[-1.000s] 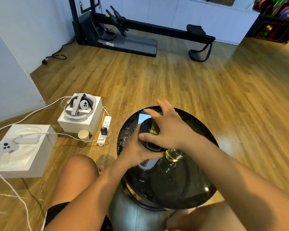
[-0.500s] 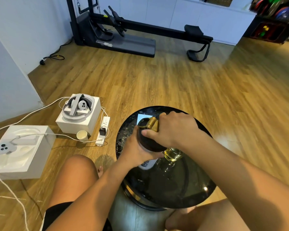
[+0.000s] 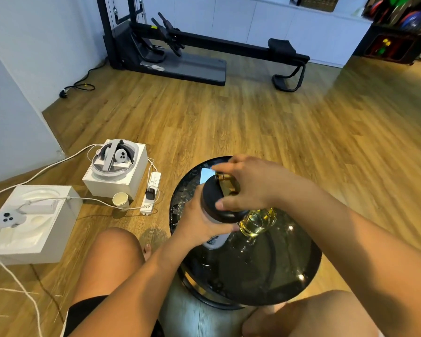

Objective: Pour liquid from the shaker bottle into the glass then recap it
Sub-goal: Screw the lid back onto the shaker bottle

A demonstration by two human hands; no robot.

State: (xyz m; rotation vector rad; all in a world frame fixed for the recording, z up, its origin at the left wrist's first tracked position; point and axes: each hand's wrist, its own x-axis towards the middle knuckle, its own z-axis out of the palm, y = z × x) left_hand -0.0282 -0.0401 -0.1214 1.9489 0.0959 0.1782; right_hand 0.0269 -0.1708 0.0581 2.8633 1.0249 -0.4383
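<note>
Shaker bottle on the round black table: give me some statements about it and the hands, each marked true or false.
1. The left hand wraps the grey shaker bottle. True.
2. The right hand rests on the bottle's black lid. True.
3. The clear drinking glass is empty. False: it holds yellowish liquid.
4. The glass stands on the wooden floor. False: it stands on the round black table.
5. A paper cup stands on the floor. True.

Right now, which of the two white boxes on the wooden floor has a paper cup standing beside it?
The farther white box, holding the white headset. The small paper cup stands at its front corner; the nearer white box carries only a white controller.
</note>
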